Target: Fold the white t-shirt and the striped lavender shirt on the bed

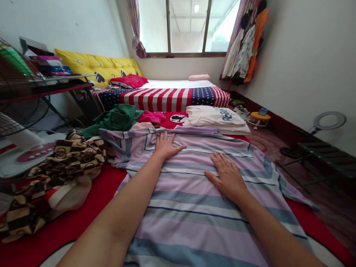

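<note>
A lilac, grey and white striped shirt (189, 207) lies spread flat in front of me on a red floor mat (91, 196). My left hand (166, 145) rests flat on the shirt near its far edge, fingers stretched out. A little nearer and to the right, my right hand (226, 176) also lies palm down on the fabric, fingers together and extended. Neither hand holds anything.
A brown and cream checked garment (59, 163) is heaped at the left, with a green cloth (116, 118) and a pink one (151, 117) beyond. A folded white shirt (215, 118) lies ahead right. A mattress with a flag-pattern cover (172, 97) is behind; a fan (19, 92) stands left.
</note>
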`<action>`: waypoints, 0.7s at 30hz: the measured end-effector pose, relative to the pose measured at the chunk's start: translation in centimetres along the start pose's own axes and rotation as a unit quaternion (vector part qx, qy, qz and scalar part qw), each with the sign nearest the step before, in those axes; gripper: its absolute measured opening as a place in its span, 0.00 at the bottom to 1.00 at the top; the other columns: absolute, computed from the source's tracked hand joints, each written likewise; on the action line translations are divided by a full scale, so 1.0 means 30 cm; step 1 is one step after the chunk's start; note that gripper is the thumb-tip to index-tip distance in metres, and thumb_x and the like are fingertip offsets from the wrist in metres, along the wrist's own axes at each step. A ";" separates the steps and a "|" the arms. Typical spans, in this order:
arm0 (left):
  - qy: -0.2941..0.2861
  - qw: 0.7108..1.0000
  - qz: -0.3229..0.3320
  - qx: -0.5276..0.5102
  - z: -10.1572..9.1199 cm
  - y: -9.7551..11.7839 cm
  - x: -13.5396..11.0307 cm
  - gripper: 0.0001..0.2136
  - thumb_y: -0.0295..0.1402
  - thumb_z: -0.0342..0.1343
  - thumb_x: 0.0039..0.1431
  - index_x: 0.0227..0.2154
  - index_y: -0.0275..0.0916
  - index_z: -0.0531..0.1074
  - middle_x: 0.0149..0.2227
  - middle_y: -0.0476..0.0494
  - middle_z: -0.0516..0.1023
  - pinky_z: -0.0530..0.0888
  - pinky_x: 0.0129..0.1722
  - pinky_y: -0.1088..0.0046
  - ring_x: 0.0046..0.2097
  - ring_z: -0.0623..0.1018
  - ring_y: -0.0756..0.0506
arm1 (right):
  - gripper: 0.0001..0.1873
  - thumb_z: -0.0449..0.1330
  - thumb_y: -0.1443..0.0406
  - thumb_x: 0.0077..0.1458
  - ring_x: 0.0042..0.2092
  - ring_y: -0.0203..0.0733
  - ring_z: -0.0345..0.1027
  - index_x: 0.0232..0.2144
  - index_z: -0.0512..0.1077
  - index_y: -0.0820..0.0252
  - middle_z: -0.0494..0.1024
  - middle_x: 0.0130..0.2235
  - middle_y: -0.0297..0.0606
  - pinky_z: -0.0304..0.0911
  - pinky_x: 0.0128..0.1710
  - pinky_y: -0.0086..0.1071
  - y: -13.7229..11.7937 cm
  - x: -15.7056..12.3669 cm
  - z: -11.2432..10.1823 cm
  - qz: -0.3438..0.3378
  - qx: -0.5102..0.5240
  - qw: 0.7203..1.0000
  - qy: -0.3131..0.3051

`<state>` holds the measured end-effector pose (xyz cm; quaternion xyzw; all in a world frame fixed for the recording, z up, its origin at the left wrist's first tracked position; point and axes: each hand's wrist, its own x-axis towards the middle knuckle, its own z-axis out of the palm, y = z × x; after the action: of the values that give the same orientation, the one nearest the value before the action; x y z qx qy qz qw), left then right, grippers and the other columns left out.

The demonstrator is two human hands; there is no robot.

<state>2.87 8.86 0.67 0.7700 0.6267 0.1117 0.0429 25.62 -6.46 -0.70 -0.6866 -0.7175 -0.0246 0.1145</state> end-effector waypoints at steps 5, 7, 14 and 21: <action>-0.022 1.000 0.009 0.016 -0.018 -0.016 0.014 0.44 0.68 0.35 0.50 0.65 0.49 0.49 0.69 0.40 0.39 0.46 0.63 0.51 0.68 0.43 0.32 | 0.35 0.45 0.48 0.60 0.68 0.47 0.41 0.64 0.53 0.59 0.49 0.68 0.36 0.44 0.64 0.51 -0.007 -0.003 -0.007 0.002 -0.012 1.000 -0.016; -0.059 0.997 0.028 0.027 -0.042 -0.037 0.034 0.42 0.67 0.35 0.51 0.66 0.50 0.48 0.69 0.41 0.40 0.46 0.63 0.51 0.68 0.44 0.33 | 0.35 0.44 0.48 0.61 0.68 0.47 0.40 0.64 0.53 0.58 0.48 0.68 0.36 0.43 0.64 0.50 -0.010 -0.004 -0.011 0.001 -0.017 1.000 -0.019; -0.059 0.988 0.108 0.091 -0.178 -0.077 -0.036 0.26 0.45 0.51 0.58 0.59 0.44 0.64 0.63 0.36 0.61 0.61 0.58 0.58 0.62 0.62 0.35 | 0.36 0.42 0.47 0.61 0.68 0.47 0.40 0.65 0.51 0.61 0.47 0.68 0.39 0.42 0.64 0.51 -0.008 -0.005 -0.016 -0.006 -0.014 1.000 -0.022; 0.016 0.993 0.102 0.061 -0.308 -0.179 -0.363 0.10 0.35 0.55 0.55 0.37 0.43 0.78 0.37 0.46 0.80 0.70 0.37 0.74 0.40 0.77 0.44 | 0.35 0.44 0.49 0.61 0.67 0.48 0.42 0.64 0.52 0.61 0.52 0.67 0.42 0.41 0.64 0.52 0.009 0.001 -0.009 -0.011 0.060 0.998 -0.006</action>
<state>-6.42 -1.31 7.26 0.8293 0.5510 0.0895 -0.0256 25.91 -6.46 -0.45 -0.6705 -0.7261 0.0213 0.1509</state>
